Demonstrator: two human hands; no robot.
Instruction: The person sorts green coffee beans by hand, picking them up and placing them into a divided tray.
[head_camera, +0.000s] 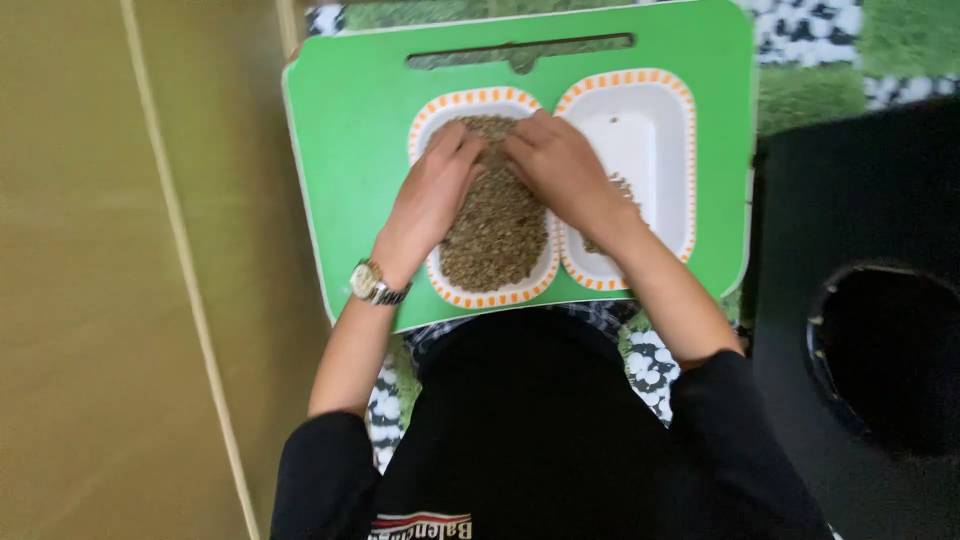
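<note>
A green tray (350, 120) with a handle slot lies in front of me. On it stand two white rectangular dishes with orange-patterned rims. The left dish (495, 295) is full of small brownish-green grains (500, 230). The right dish (650, 130) holds only a few grains near my wrist. My left hand (435, 190) rests palm down on the grains at the far left of the full dish, fingers bent into them. My right hand (565, 170) reaches across from the right dish and touches the grains at the far end, fingertips close to my left hand. A metal watch (372, 284) is on my left wrist.
An olive-tan surface (100, 300) with a pale seam covers the left side. A green, black and white patterned cloth (830, 40) lies beyond and under the tray. A black object with a round opening (890, 350) stands at the right.
</note>
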